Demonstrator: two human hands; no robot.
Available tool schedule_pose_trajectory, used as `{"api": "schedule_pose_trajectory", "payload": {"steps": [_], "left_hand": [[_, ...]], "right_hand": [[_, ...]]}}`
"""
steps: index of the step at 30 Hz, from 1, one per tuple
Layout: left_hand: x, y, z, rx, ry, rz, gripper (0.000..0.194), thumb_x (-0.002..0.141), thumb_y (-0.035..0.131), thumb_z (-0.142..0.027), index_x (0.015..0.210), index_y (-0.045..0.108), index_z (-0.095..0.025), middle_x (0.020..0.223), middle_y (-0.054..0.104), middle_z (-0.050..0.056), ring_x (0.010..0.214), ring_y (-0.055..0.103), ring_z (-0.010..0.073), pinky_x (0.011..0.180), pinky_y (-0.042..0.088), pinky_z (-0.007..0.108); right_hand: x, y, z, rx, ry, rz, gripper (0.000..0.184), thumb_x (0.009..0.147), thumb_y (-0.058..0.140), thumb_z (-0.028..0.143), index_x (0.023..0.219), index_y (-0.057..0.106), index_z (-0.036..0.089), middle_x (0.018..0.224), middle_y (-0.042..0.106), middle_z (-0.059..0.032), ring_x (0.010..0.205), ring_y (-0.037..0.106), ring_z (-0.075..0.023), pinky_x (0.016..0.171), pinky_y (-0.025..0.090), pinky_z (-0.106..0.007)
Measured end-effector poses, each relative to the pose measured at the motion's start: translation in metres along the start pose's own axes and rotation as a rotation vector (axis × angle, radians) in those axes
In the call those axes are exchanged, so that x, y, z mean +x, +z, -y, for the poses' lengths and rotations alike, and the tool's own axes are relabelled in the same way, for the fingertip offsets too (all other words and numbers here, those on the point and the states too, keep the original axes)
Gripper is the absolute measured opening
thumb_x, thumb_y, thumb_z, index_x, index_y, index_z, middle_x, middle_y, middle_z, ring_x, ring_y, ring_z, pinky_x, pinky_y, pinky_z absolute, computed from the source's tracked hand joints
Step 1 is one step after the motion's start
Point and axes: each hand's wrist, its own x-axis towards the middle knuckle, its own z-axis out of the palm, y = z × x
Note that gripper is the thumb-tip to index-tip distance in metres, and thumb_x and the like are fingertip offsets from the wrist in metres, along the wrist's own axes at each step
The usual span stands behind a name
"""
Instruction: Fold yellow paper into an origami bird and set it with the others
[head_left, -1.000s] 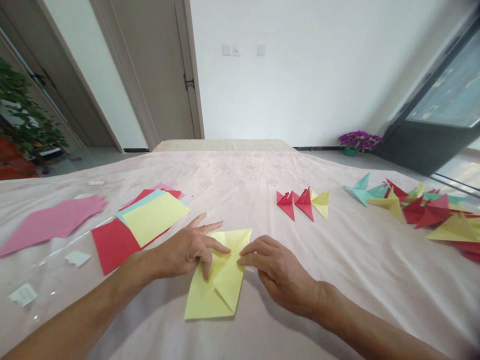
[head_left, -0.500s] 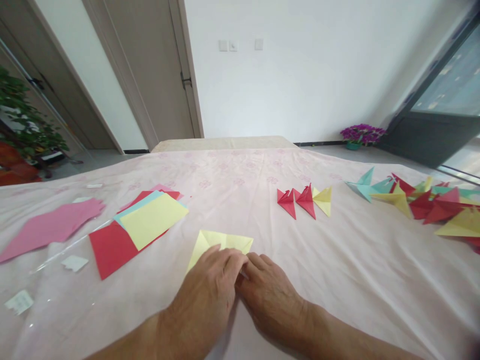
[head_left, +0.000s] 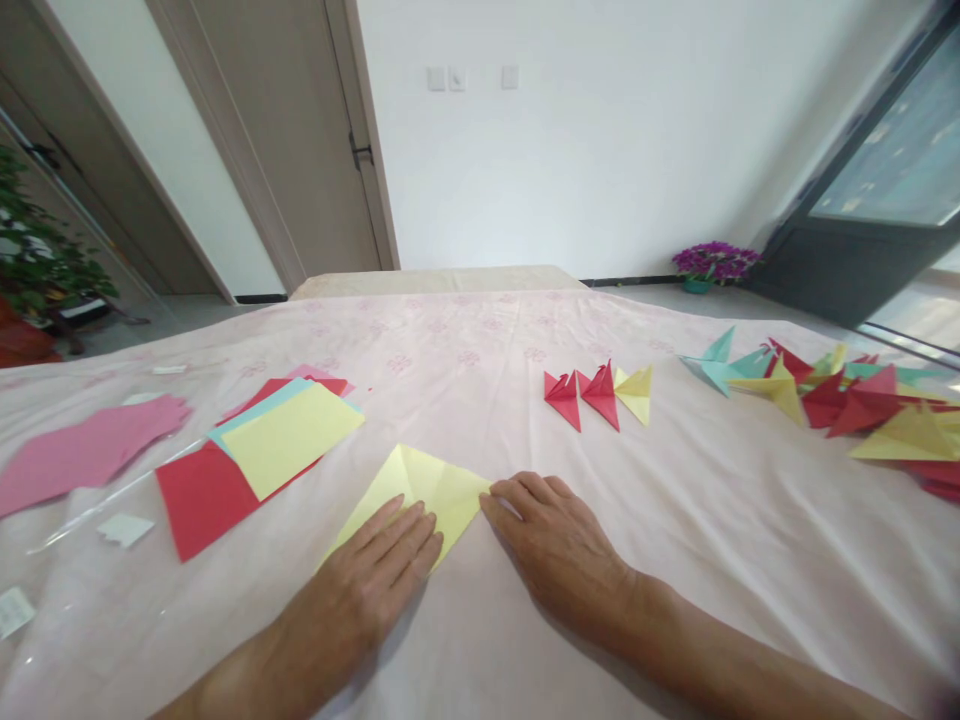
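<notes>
Laying the outstretched fingers (head_left: 401,540) of the left hand (head_left: 356,600) flat, palm down, over the folded yellow paper (head_left: 442,482), pressing it against the pale, cloth-covered tabletop (head_left: 697,550) and covering its near left part. Curling the fingers of the right hand (head_left: 559,530) inward, touching the paper's right corner with the tips of thumb and forefinger; not showing clearly whether pinching that corner or only pressing it. Spanning the space between both hands with the paper, pointing another of its corners toward the far side, showing crease lines on the uncovered part.

Moving outward to the left, meeting a plain yellow sheet (head_left: 296,440) on top of a fanned stack, a light blue sheet (head_left: 259,408) just under it and red paper (head_left: 199,500) below. Finding pink sheets (head_left: 94,440) farther left, a white scrap (head_left: 125,530) nearer.

Looking beyond the right hand, seeing two red folded birds (head_left: 562,405) and a yellow folded shape (head_left: 635,395) in a row; farther right, spotting a mixed heap of folded shapes (head_left: 862,410).

Reaching the room itself, noticing a door (head_left: 277,130), a white wall (head_left: 600,150) and purple flowers (head_left: 716,260).
</notes>
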Motion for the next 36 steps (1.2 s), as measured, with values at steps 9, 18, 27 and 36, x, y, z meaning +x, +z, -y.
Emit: {"api": "schedule_pose_trajectory", "payload": {"steps": [9, 18, 27, 36], "left_hand": [[0.001, -0.056, 0.054, -0.228, 0.028, 0.293, 0.049, 0.086, 0.054, -0.018, 0.133, 0.054, -0.035, 0.137, 0.058, -0.001, 0.131, 0.049, 0.0214, 0.107, 0.043, 0.042], [0.076, -0.012, 0.046, -0.101, -0.187, 0.136, 0.04, 0.082, 0.071, -0.03, 0.12, 0.062, -0.02, 0.132, 0.061, 0.01, 0.136, 0.041, 0.0319, 0.115, 0.022, 0.057], [0.082, 0.004, 0.055, -0.127, -0.239, 0.123, 0.034, 0.075, 0.076, -0.045, 0.094, 0.063, -0.02, 0.091, 0.067, 0.002, 0.102, 0.059, 0.0247, 0.113, 0.018, 0.061], [0.073, 0.0, 0.019, 0.101, -0.195, -0.136, 0.023, 0.09, 0.052, -0.012, 0.073, 0.066, -0.02, 0.068, 0.057, -0.002, 0.073, 0.054, 0.0164, 0.114, 0.02, 0.062]], "right_hand": [[0.002, 0.002, 0.012, 0.052, 0.02, 0.032, 0.045, 0.073, 0.052, 0.001, 0.114, 0.054, 0.02, 0.104, 0.056, -0.0071, 0.087, 0.046, -0.0226, 0.074, 0.035, -0.035], [0.003, 0.004, 0.008, 0.082, 0.031, 0.035, 0.046, 0.078, 0.051, 0.002, 0.119, 0.054, 0.022, 0.105, 0.055, -0.0067, 0.088, 0.044, -0.0228, 0.074, 0.035, -0.036], [0.001, 0.003, 0.004, 0.141, 0.031, 0.03, 0.045, 0.083, 0.05, 0.003, 0.125, 0.052, 0.02, 0.11, 0.054, -0.008, 0.09, 0.043, -0.0218, 0.078, 0.039, -0.035], [-0.002, 0.006, 0.004, 0.119, 0.051, 0.027, 0.031, 0.084, 0.053, 0.006, 0.113, 0.056, 0.019, 0.105, 0.055, -0.0067, 0.088, 0.044, -0.022, 0.077, 0.041, -0.036]]}}
